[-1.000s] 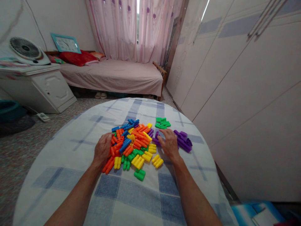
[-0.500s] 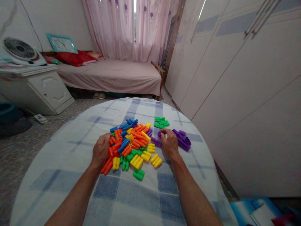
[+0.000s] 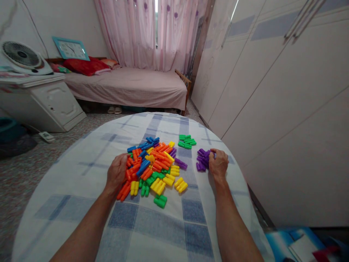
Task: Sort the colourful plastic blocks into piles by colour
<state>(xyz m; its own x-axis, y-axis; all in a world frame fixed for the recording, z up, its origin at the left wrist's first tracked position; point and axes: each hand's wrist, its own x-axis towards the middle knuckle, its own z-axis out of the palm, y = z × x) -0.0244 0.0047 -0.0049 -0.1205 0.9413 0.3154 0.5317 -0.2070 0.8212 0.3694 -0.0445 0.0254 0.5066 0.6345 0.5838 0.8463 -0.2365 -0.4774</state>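
A mixed heap of plastic building blocks (image 3: 160, 160), shaped like joined tubes in orange, blue, yellow, green and purple, lies on the round table. My left hand (image 3: 117, 171) rests loosely curved against the heap's left side, touching orange blocks (image 3: 132, 173); its fingertips are partly hidden. To the right, my right hand (image 3: 218, 163) is closed at the edge of a purple group of blocks (image 3: 203, 158), its fingers pinching a purple block mostly covered by the hand. One purple block (image 3: 180, 163) lies between the heap and that group.
Green blocks (image 3: 187, 141) form a separate group at the back. Loose yellow blocks (image 3: 181, 185) and a green block (image 3: 160, 201) lie at the heap's front. A checked cloth (image 3: 160, 233) covers the table. The wardrobe (image 3: 286, 127) stands close on the right.
My right hand has moved right with a purple block, from beside the heap to the purple group. That group now sits closer together and farther left. My left hand has stayed in place.
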